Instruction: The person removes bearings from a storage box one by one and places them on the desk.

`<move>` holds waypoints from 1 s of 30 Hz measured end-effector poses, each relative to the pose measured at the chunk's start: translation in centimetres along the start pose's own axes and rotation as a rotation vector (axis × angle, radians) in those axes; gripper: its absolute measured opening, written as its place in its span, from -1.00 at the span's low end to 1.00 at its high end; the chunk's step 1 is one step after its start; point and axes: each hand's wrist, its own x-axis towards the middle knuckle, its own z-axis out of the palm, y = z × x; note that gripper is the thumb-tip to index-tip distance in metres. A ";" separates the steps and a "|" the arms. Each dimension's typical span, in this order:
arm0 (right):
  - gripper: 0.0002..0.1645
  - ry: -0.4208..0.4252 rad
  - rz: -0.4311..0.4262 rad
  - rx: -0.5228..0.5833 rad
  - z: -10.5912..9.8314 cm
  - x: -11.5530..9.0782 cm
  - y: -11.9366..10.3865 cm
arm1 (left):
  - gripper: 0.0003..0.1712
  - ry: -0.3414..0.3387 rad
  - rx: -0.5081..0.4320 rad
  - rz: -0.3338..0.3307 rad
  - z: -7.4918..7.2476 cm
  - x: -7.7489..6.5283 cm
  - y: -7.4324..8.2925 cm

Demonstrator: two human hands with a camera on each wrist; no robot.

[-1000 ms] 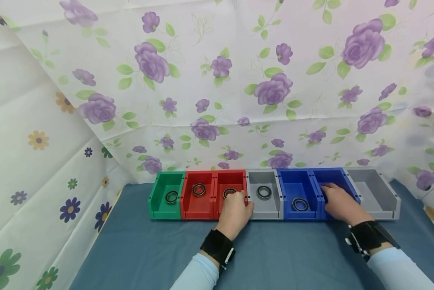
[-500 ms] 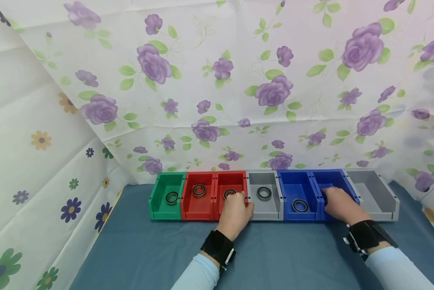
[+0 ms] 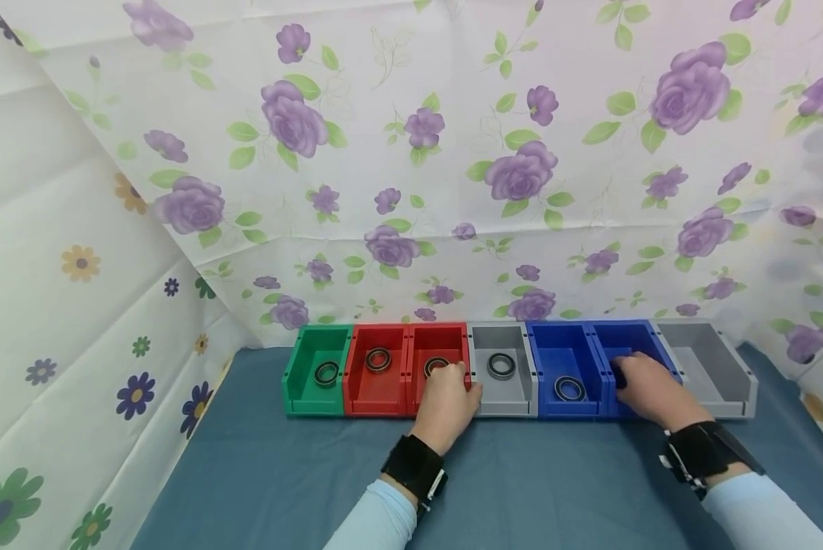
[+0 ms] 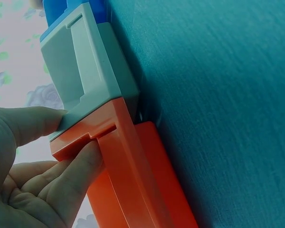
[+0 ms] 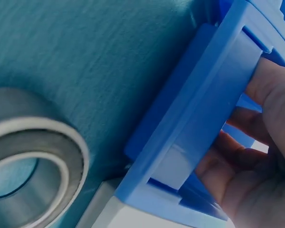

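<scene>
Seven-bin row: at its middle, my left hand pinches the side wall where a red bin meets a grey bin; its thumb is on the grey side, fingers inside the red. A bearing shows beyond these fingers. My right hand reaches into the right-hand blue bin, fingers bent behind its front wall in the right wrist view. A dark shape shows at the fingertips; I cannot tell whether they grip it. A large bearing appears close to the right wrist camera, hidden from the head view.
Single bearings lie in the green bin, left red bin, middle grey bin and left blue bin. A light grey bin ends the row. Blue cloth lies in front; a flowered sheet hangs behind.
My right hand shifts only slightly inside the blue bin, and its wrist moves a little right. The left hand keeps its place on the wall; bins and visible bearings stay put.
</scene>
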 end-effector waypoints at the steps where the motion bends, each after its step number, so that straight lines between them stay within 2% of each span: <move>1: -0.47 0.014 -0.002 -0.003 0.0 -0.1 0.0 | -0.54 -0.001 0.000 -0.001 0.0 0.0 0.0; 4: -0.43 0.091 -0.017 0.000 -0.1 -0.4 0.3 | -0.54 -0.002 0.003 -0.002 0.1 0.0 0.0; 7: -0.41 0.214 -0.038 0.005 -0.2 -0.7 0.5 | -0.53 -0.001 0.000 -0.002 0.1 0.0 0.0; 10: -0.38 0.302 -0.027 0.034 -0.6 -1.0 0.4 | -0.52 0.001 0.001 -0.003 0.1 0.0 0.1; 19: -0.35 0.395 0.016 0.050 -2.0 -2.1 -0.6 | -0.48 -0.009 0.003 -0.022 0.1 0.0 0.1; 24: -0.32 0.456 0.004 0.070 -2.9 -3.0 -1.0 | -0.48 -0.006 0.014 -0.022 0.2 0.0 0.1; 30: -0.29 0.575 -0.033 0.103 -4.3 -3.9 -1.7 | -0.48 0.003 0.018 -0.019 0.1 0.0 0.2</move>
